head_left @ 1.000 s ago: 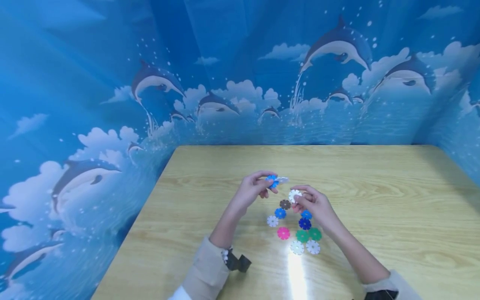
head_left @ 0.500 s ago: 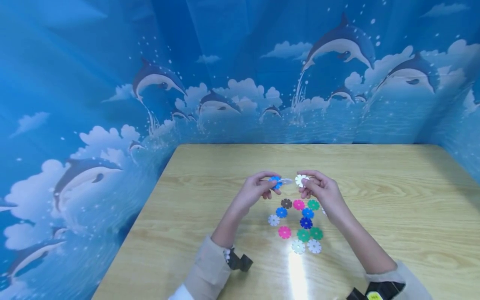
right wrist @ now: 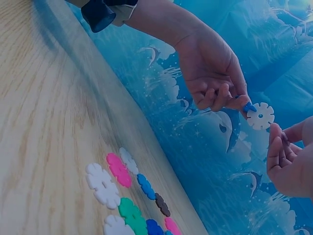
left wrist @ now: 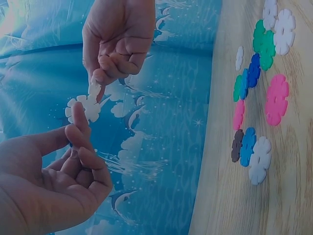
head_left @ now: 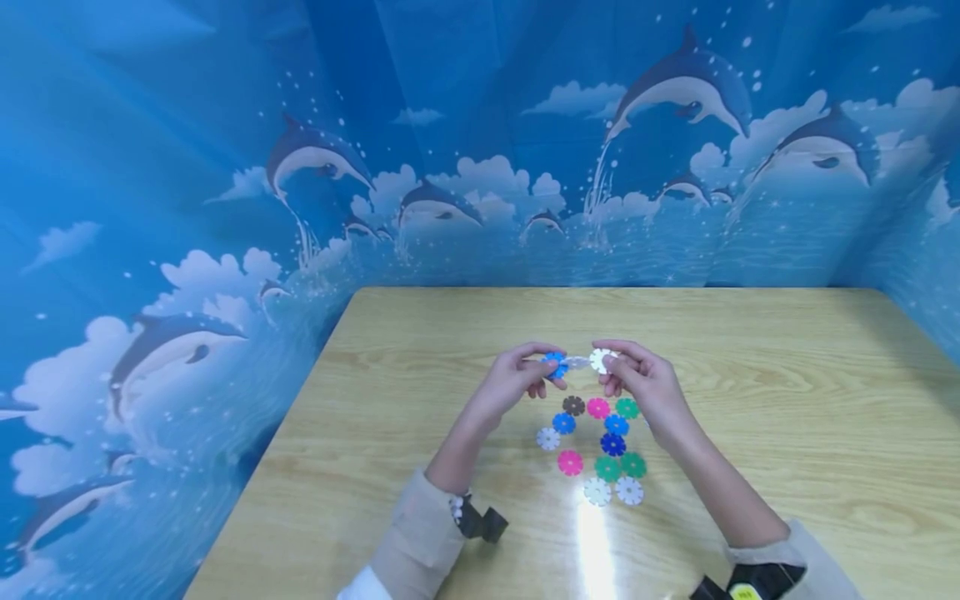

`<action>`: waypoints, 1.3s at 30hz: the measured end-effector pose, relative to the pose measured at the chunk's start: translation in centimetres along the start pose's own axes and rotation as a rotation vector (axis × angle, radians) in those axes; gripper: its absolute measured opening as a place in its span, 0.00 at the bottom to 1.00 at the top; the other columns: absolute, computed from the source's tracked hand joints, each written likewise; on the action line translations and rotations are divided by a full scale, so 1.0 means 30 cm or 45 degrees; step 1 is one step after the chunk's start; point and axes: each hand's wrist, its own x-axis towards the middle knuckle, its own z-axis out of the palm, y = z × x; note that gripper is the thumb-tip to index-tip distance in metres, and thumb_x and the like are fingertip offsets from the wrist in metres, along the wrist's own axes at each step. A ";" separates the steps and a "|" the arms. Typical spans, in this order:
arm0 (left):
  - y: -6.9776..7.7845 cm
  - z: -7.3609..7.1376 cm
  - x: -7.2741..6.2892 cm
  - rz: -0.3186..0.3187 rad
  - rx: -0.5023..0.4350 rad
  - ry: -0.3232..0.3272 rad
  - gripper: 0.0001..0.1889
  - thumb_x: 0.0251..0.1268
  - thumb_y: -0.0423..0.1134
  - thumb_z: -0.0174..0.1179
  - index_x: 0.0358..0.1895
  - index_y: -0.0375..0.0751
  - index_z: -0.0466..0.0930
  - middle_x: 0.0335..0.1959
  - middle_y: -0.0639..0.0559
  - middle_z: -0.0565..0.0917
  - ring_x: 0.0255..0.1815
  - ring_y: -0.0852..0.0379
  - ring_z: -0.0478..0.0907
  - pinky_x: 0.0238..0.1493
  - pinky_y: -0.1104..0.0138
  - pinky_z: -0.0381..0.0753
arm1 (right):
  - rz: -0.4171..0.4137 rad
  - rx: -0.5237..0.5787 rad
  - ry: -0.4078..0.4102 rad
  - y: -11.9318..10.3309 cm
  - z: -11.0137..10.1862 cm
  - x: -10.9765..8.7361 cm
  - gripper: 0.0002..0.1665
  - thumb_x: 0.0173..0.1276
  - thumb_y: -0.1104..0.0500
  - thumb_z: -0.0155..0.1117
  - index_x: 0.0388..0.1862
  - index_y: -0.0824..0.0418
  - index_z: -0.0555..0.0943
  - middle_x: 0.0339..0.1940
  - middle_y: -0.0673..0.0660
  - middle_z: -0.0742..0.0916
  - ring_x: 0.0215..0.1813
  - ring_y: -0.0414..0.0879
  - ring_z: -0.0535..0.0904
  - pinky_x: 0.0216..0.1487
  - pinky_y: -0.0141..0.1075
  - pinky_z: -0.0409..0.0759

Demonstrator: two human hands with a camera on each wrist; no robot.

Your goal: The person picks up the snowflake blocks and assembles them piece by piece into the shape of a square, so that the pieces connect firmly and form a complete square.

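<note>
Both hands are raised over the far part of the table. My left hand [head_left: 517,382] pinches a blue snowflake-shaped interlocking disc [head_left: 555,365] between thumb and fingers. A white notched disc [right wrist: 260,116] is slotted crosswise onto that blue one and points toward the right hand. With thumb and fingertips, my right hand [head_left: 643,379] grips another white notched disc [head_left: 599,360], its face toward the head camera. In the left wrist view this white disc [left wrist: 95,90] meets the edge of the slotted one. Fingers partly cover the held discs.
Several loose discs lie on the wooden table [head_left: 420,433] below the hands: a brown disc [head_left: 573,406], a pink disc [head_left: 570,462], a dark blue disc [head_left: 612,444], a green disc [head_left: 607,468], a white disc [head_left: 629,491] and others. A dolphin-print curtain [head_left: 480,167] hangs behind.
My right hand has lifted its white disc up and away from the loose discs to the level of the left hand. The left hand has edged right, bringing the pieces together.
</note>
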 end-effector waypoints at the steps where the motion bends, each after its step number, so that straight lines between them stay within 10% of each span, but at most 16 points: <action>1: 0.001 0.000 0.000 0.000 -0.003 -0.002 0.14 0.65 0.38 0.56 0.53 0.40 0.76 0.29 0.46 0.84 0.20 0.60 0.72 0.24 0.73 0.70 | -0.003 0.002 0.007 -0.001 0.001 0.000 0.23 0.69 0.58 0.56 0.57 0.71 0.70 0.27 0.57 0.82 0.27 0.41 0.76 0.34 0.30 0.80; 39: -0.013 0.007 0.009 -0.039 -0.010 0.036 0.15 0.64 0.36 0.57 0.53 0.39 0.78 0.27 0.46 0.84 0.19 0.61 0.71 0.24 0.75 0.73 | -0.075 -0.042 0.105 0.053 0.062 -0.032 0.24 0.70 0.57 0.54 0.61 0.66 0.69 0.30 0.59 0.83 0.29 0.44 0.80 0.36 0.36 0.82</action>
